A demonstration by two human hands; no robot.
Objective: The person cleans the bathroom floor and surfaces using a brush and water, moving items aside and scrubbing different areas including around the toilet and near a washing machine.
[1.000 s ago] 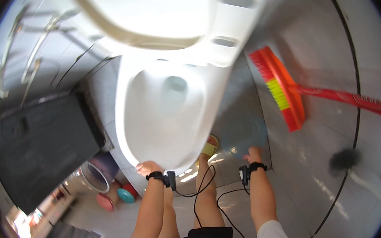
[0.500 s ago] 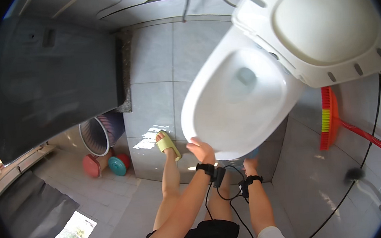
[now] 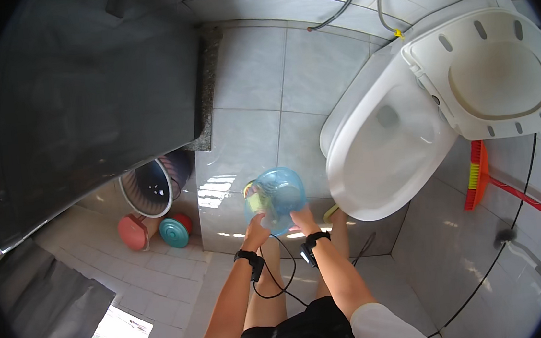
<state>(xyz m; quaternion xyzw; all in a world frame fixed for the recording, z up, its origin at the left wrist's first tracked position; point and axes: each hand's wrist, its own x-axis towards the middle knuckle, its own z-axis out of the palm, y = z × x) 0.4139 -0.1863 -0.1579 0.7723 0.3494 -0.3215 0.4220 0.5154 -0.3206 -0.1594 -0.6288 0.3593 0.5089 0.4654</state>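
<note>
Plainly, we had both hands on the translucent blue plastic basin (image 3: 275,198), which hung in front of our knees above the wet grey floor tiles (image 3: 250,122). Our left hand (image 3: 257,230) gripped its lower-left rim, fingers curled round the edge, and our right hand (image 3: 303,220) pinched the lower-right rim in much the same way. We could not tell how far the fingers wrapped, since the basin wall blurred them. The basin sat just ahead of our fingertips, its mouth tipped up toward the camera, and a yellowish thing showed through its left side, perhaps our sandal beneath.

The relation that mattered was sideways: the white toilet bowl (image 3: 383,151), its seat and lid (image 3: 493,76) raised, lay just to the right of the basin, near its rim but apart from it. Our right hand stood nearer the bowl than our left did. To the left, further off, a dark bucket (image 3: 152,188) leaned below a grey counter (image 3: 75,103), and a red broom (image 3: 479,175) lay beyond the toilet.
</note>
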